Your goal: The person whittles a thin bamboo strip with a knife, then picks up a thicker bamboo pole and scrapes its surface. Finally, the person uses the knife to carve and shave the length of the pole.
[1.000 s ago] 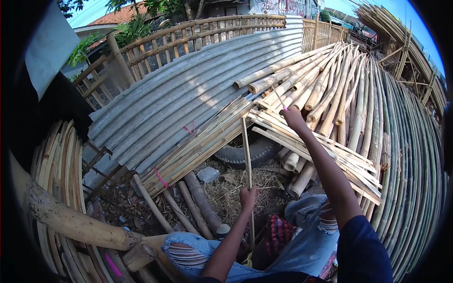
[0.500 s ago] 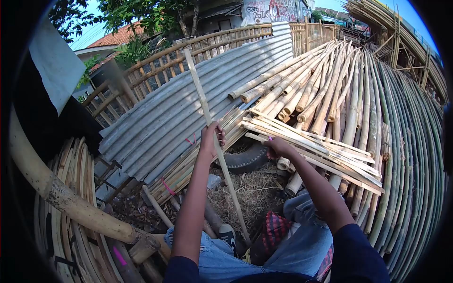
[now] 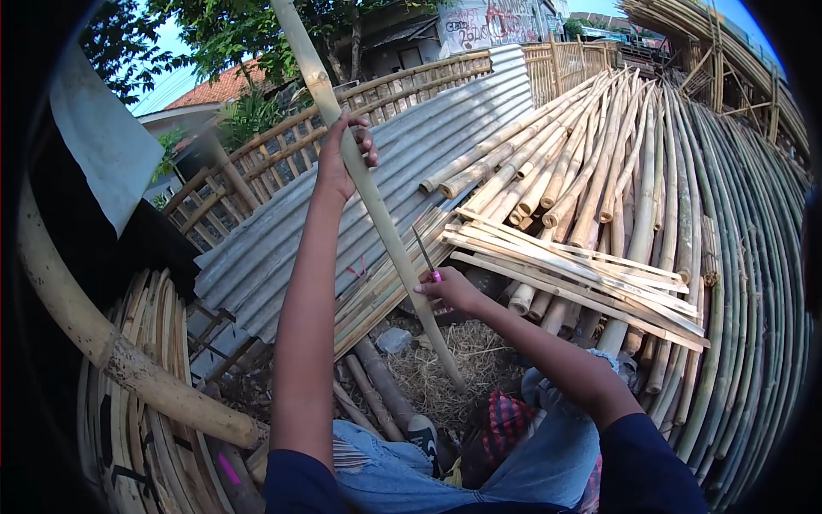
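A long split bamboo strip (image 3: 382, 214) slants across the middle of the head view, from the top edge down toward the straw on the ground. My left hand (image 3: 340, 161) is closed round its upper part, just below a node. Lower down, my right hand (image 3: 454, 293) grips a knife (image 3: 436, 275) with a pink handle; its thin dark blade points up and to the left. The right fingers are right beside the strip, and the thumb seems to touch it. Part of the knife handle is hidden in the hand.
Cut bamboo slats (image 3: 582, 278) lie across the stacked bamboo poles (image 3: 591, 184) on the right. A corrugated metal sheet (image 3: 385, 141) leans along the bamboo fence. More strips (image 3: 141, 377) and a thick pole (image 3: 154, 385) are on the left. Straw (image 3: 467, 347) covers ground between.
My left hand has moved up and to the left, and the strip has risen with it. The right hand has come left to the strip, bringing the knife blade into sight.
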`<move>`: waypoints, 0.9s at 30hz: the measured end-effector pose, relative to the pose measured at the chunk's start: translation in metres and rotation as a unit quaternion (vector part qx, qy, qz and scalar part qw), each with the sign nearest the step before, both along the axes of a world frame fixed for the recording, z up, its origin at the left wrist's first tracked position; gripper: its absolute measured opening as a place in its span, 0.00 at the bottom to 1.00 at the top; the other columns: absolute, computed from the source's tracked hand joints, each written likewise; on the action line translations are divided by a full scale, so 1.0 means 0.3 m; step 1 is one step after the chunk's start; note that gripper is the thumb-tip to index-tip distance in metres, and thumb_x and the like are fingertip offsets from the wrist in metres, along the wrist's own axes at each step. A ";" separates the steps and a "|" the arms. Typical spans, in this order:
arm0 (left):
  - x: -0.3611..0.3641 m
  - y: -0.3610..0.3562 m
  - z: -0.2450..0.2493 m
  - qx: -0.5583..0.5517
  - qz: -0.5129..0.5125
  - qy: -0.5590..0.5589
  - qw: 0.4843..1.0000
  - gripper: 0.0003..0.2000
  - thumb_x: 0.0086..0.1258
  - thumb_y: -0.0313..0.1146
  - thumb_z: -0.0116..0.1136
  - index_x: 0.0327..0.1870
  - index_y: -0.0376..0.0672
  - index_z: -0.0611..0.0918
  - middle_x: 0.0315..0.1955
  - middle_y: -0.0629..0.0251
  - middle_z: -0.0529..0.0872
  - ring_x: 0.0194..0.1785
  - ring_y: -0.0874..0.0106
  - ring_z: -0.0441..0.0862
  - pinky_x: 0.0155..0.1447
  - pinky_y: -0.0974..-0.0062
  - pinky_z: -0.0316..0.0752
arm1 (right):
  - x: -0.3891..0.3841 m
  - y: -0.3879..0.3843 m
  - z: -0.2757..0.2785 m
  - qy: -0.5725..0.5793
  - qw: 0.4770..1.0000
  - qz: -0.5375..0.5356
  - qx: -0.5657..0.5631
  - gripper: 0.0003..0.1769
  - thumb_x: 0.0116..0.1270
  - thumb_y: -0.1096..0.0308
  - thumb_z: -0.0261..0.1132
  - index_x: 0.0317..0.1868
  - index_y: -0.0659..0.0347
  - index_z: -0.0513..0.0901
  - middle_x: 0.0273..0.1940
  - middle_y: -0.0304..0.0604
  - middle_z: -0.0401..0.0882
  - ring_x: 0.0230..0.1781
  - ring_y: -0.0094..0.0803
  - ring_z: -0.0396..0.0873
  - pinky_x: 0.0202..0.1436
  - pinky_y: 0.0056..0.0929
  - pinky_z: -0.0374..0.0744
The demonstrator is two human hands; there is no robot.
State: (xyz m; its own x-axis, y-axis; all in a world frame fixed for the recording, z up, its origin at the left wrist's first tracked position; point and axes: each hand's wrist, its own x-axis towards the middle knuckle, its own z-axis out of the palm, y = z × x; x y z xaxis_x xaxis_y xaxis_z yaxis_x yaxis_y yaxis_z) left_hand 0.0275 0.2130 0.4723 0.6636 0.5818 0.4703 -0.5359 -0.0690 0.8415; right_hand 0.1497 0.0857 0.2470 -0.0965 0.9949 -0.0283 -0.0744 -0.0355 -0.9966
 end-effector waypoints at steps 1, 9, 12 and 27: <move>0.024 -0.016 0.004 0.017 0.086 -0.009 0.996 0.17 0.66 0.51 0.53 0.38 0.44 0.75 0.19 0.67 0.75 0.21 0.73 0.76 0.26 0.75 0.74 | -0.003 -0.002 0.001 0.002 1.000 -0.002 -0.001 0.14 0.60 0.63 0.66 0.43 0.63 0.79 0.31 0.36 0.79 0.29 0.21 0.76 0.31 0.24 0.77; -0.002 -0.076 -0.355 0.145 0.310 0.124 0.931 0.27 0.62 0.37 0.61 0.59 0.44 0.63 0.47 0.57 0.78 0.51 0.69 0.76 0.55 0.71 0.69 | 0.061 0.043 0.026 -0.034 0.975 -0.204 0.082 0.13 0.58 0.64 0.67 0.34 0.68 0.79 0.22 0.41 0.78 0.19 0.25 0.75 0.20 0.26 0.75; -0.042 -0.199 -0.702 0.181 0.317 0.287 0.886 0.31 0.59 0.35 0.64 0.61 0.41 0.61 0.51 0.52 0.74 0.54 0.62 0.74 0.58 0.67 0.69 | 0.141 0.116 -0.014 0.000 0.955 -0.278 0.100 0.14 0.57 0.63 0.68 0.33 0.68 0.80 0.22 0.42 0.79 0.20 0.27 0.75 0.24 0.28 0.74; -0.203 -0.569 -1.084 0.224 0.289 0.536 0.761 0.31 0.59 0.41 0.61 0.62 0.44 0.63 0.42 0.46 0.79 0.43 0.49 0.79 0.44 0.56 0.75 | 0.494 0.200 -0.094 0.040 0.845 -0.531 0.052 0.13 0.52 0.68 0.71 0.22 0.68 0.78 0.17 0.42 0.75 0.16 0.28 0.74 0.18 0.30 0.72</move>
State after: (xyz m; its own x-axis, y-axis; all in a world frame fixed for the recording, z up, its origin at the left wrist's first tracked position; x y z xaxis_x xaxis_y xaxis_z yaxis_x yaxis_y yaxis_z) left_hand -0.0335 0.0422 0.1470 0.5000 0.8628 0.0750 0.6708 -0.4406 0.5965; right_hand 0.2979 0.1458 0.2187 0.8550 0.5177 0.0298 -0.0760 0.1819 -0.9804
